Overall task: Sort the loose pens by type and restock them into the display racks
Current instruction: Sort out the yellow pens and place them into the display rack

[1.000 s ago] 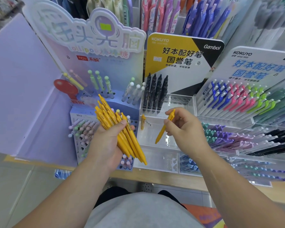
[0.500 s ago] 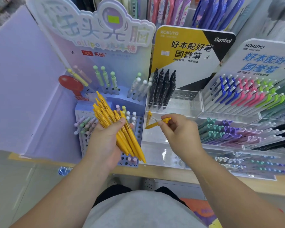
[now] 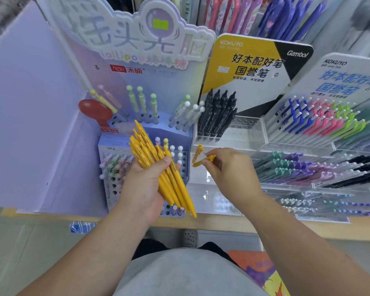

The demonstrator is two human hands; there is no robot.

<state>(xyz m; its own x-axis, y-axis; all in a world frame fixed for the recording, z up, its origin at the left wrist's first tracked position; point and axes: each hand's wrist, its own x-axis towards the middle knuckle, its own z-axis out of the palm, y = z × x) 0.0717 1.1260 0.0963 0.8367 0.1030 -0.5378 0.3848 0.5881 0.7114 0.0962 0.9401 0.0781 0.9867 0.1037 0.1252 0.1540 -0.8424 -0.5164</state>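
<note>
Yellow plastic click pens (image 3: 146, 151): a bundle of them in the left hand (image 3: 143, 189), fingers and thumb wrapped round the barrels; tips point near-right, clip ends far-left; bundle sits in front of the pale blue cardboard lollipop-pen stand (image 3: 175, 130); right hand (image 3: 231, 169) pinches a single yellow pen (image 3: 203, 161) at the fingertips, pen nearly level, over the near tier of the clear acrylic display rack (image 3: 250, 133); one more yellow pen (image 3: 198, 152) stands upright in that tier, just left of the pinched one; cannot tell if the two touch; far tier of the same rack holds a cluster of black pens (image 3: 219, 116) on its left side, below the yellow-and-black header card (image 3: 239, 67); right of that, a second rack of white-barrelled pens with blue, pink and green clips (image 3: 320, 118); racks stand on a light wooden surface (image 3: 222, 224); lilac panel (image 3: 30, 124) far left.
</note>
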